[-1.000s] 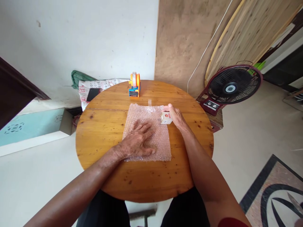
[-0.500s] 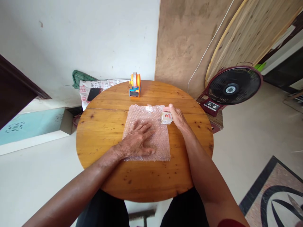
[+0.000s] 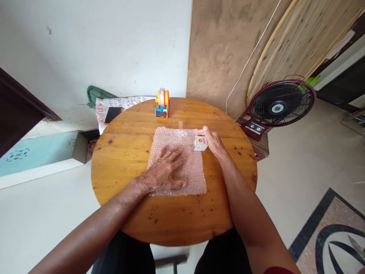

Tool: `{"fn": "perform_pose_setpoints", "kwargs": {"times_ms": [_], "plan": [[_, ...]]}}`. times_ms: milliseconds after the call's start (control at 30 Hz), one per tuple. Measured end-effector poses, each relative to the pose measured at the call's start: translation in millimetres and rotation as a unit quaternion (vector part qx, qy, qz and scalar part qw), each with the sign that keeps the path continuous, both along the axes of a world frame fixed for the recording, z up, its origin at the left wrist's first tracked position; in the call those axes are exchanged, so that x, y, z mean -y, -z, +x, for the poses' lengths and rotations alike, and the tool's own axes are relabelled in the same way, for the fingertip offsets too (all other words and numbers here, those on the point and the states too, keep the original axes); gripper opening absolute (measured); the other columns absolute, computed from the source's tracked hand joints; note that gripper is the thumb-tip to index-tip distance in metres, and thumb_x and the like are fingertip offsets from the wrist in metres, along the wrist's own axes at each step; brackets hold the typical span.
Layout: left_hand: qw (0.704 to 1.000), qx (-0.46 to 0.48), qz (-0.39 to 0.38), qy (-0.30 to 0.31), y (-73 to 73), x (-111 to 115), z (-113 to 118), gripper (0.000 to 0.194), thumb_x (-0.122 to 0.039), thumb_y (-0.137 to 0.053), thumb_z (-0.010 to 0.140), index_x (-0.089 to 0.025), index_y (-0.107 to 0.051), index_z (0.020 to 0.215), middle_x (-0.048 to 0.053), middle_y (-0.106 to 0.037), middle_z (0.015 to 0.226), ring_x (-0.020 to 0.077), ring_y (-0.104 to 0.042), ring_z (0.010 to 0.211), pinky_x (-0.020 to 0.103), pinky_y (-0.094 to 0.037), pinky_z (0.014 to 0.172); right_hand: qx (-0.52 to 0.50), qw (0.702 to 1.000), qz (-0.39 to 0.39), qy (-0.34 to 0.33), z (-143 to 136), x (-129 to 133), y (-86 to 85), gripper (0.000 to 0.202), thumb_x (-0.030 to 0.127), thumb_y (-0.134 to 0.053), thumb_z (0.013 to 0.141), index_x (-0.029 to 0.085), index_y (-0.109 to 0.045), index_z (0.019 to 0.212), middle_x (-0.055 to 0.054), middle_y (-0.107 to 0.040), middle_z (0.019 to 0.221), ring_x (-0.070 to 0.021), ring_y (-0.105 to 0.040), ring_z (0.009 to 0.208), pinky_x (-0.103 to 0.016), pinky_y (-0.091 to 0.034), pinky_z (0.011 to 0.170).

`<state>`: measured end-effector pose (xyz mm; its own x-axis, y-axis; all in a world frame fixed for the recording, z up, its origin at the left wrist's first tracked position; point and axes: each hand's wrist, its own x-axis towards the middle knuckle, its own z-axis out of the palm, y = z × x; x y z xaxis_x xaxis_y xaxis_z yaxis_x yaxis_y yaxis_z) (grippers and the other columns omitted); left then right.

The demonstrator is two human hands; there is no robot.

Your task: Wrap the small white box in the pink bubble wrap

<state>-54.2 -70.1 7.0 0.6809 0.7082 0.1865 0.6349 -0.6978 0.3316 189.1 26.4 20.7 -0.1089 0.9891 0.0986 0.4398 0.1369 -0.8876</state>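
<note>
Bubble wrap (image 3: 195, 168) on the worktop (image 3: 122, 167) lies under the left hand (image 3: 167, 168), spread wide in what looks like a steadying step; the right hand (image 3: 214, 141) holds a small carton (image 3: 200, 143) in a narrow grip at the wrap's far right edge, perhaps just above it. Moving the carton would call for a firm pinch; its contents are hidden.

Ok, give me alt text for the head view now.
The left hand lies spread on bubble wrap, while the right hand holds a small box by the sheet's far right corner. The wrap lies on a round wooden table, with a tape dispenser beyond it and a fan off to the right.
</note>
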Motion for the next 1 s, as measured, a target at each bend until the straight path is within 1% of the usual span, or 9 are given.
{"fn": "perform_pose_setpoints", "kwargs": {"times_ms": [100,167,300,400,533,700,833,933,1000], "plan": [[1.0,0.012,-0.001,0.002,-4.4,1,0,0.08,-0.068,-0.059,0.076,-0.019,-0.05,0.138,0.018,-0.031,0.154,0.0376,-0.028,0.142,0.062,-0.009,0.116,0.006,1.0,0.004,-0.003,0,1,-1.0,0.076,0.078,-0.029,0.084,0.019,-0.074,0.095,-0.009,-0.075,0.101,-0.0232,-0.07,0.095,-0.032,-0.052,0.085],[1.0,0.017,-0.003,0.012,-8.3,2,1,0.075,-0.066,-0.058,0.078,-0.02,-0.051,0.137,0.017,-0.033,0.153,0.036,-0.03,0.141,0.059,-0.01,0.117,0.005,1.0,0.005,-0.002,0,1,-1.2,0.076,0.079,-0.028,0.084,0.019,-0.074,0.095,-0.009,-0.074,0.103,-0.0233,-0.069,0.097,-0.031,-0.052,0.085],[0.997,0.022,-0.009,0.072,-12.3,4,2,0.062,-0.055,-0.059,0.083,-0.023,-0.052,0.137,0.012,-0.04,0.151,0.0323,-0.029,0.142,0.054,-0.017,0.117,0.001,1.0,0.013,0.0,0,1,-2.7,0.072,0.075,-0.031,0.086,0.018,-0.073,0.097,-0.009,-0.074,0.101,-0.0238,-0.069,0.096,-0.031,-0.052,0.084],[0.993,0.017,-0.011,0.114,-10.9,6,4,0.054,-0.045,-0.057,0.086,-0.023,-0.052,0.136,0.01,-0.048,0.146,0.0299,-0.033,0.14,0.051,-0.022,0.116,0.029,0.999,0.045,-0.008,2,5,-7.5,0.06,0.067,-0.04,0.088,0.017,-0.073,0.095,-0.007,-0.075,0.096,-0.0233,-0.069,0.09,-0.031,-0.052,0.079],[0.993,0.01,-0.013,0.121,-10.1,6,6,0.057,-0.043,-0.06,0.083,-0.023,-0.053,0.136,0.011,-0.048,0.145,0.0311,-0.038,0.137,0.053,-0.021,0.116,0.058,0.996,0.068,-0.028,5,13,-19.8,0.037,0.051,-0.056,0.085,0.018,-0.073,0.089,-0.003,-0.074,0.085,-0.0215,-0.068,0.08,-0.029,-0.05,0.072],[0.992,-0.001,-0.024,0.121,-13.1,7,6,0.066,-0.044,-0.066,0.076,-0.023,-0.052,0.137,0.012,-0.045,0.147,0.034,-0.035,0.139,0.055,-0.019,0.116,0.089,0.991,0.081,-0.065,6,23,-36.1,0.023,0.038,-0.062,0.082,0.02,-0.073,0.089,-0.003,-0.074,0.094,-0.0217,-0.067,0.092,-0.032,-0.048,0.084],[0.993,0.008,-0.029,0.118,-13.4,8,7,0.064,-0.044,-0.067,0.076,-0.024,-0.053,0.136,0.011,-0.045,0.147,0.0344,-0.036,0.138,0.056,-0.019,0.116,0.104,0.986,0.064,-0.11,9,26,-40.1,0.026,0.036,-0.066,0.078,0.022,-0.072,0.1,-0.003,-0.072,0.104,-0.0217,-0.065,0.098,-0.034,-0.046,0.091],[0.992,0.011,-0.029,0.121,-12.8,7,7,0.065,-0.043,-0.067,0.076,-0.024,-0.053,0.136,0.011,-0.046,0.147,0.0343,-0.037,0.137,0.057,-0.019,0.116,0.102,0.984,0.04,-0.142,12,26,-37.2,0.042,0.032,-0.07,0.074,0.024,-0.065,0.115,-0.001,-0.069,0.114,-0.0208,-0.063,0.101,-0.033,-0.045,0.092],[0.992,0.012,-0.025,0.122,-12.6,7,7,0.065,-0.043,-0.066,0.076,-0.024,-0.052,0.137,0.011,-0.046,0.147,0.0337,-0.036,0.138,0.056,-0.019,0.116,0.111,0.983,0.025,-0.143,14,25,-34.1,0.051,0.028,-0.071,0.071,0.025,-0.062,0.121,-0.001,-0.068,0.115,-0.0203,-0.063,0.099,-0.032,-0.046,0.089]]}}
